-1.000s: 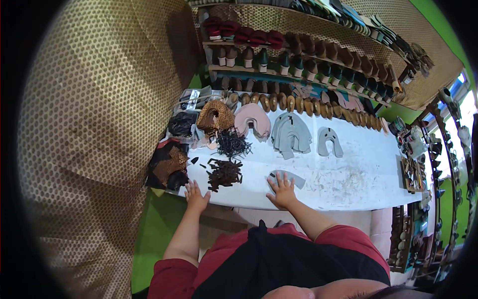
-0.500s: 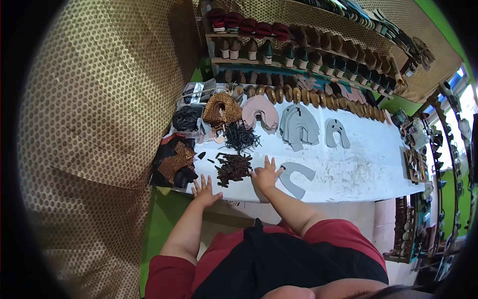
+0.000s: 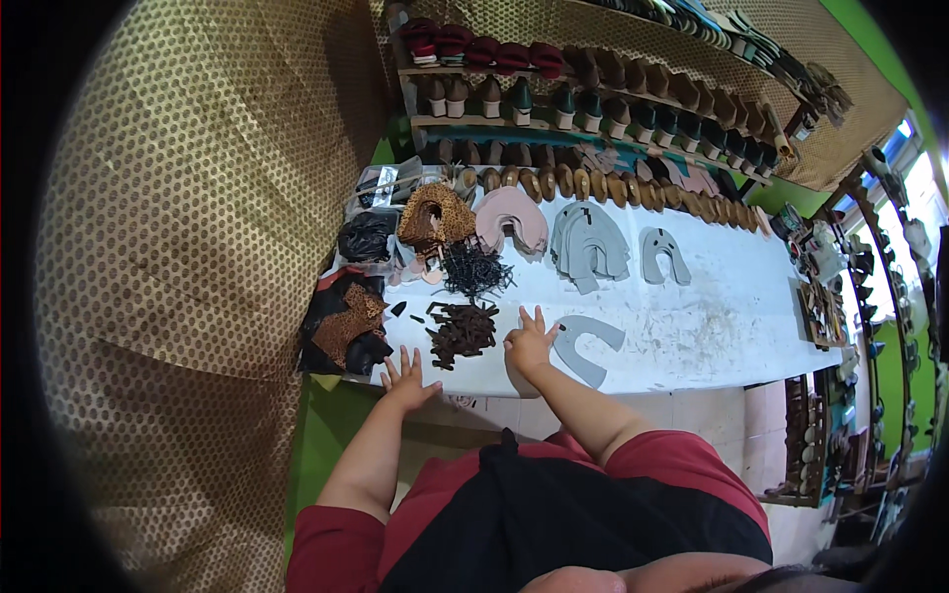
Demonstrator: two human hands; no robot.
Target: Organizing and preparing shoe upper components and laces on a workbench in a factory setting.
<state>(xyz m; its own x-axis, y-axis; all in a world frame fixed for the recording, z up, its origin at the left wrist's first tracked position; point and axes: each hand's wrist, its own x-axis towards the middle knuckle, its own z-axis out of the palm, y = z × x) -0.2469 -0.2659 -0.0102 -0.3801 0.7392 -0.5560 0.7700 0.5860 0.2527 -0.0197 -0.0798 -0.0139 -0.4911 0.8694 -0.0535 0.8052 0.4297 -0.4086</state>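
Note:
My left hand (image 3: 405, 383) rests at the table's front edge, fingers spread, holding nothing. My right hand (image 3: 532, 344) is on the white tabletop with some fingers stretched apart and the thumb drawn in. Just right of it lies a single grey U-shaped shoe-upper piece (image 3: 596, 339), with a small dark patch at its left end near my fingers. Whether they touch it, I cannot tell. Between my hands, a little farther away, sits a heap of short dark brown strips (image 3: 463, 334). A tangle of thin black strips (image 3: 474, 269) lies beyond that heap.
Farther back lie stacked uppers: leopard-print (image 3: 435, 212), pink (image 3: 512, 219), grey (image 3: 589, 247), and a smaller grey pile (image 3: 664, 255). Black and leopard scraps (image 3: 346, 321) cover the left corner. Brown shoe lasts (image 3: 593, 186) line the back, below shoe shelves (image 3: 494, 121). A tool box (image 3: 820, 314) stands right.
My right hand has shifted slightly left and up, and its fingers have drawn in a little. My left hand stays put. The whole view has shifted slightly.

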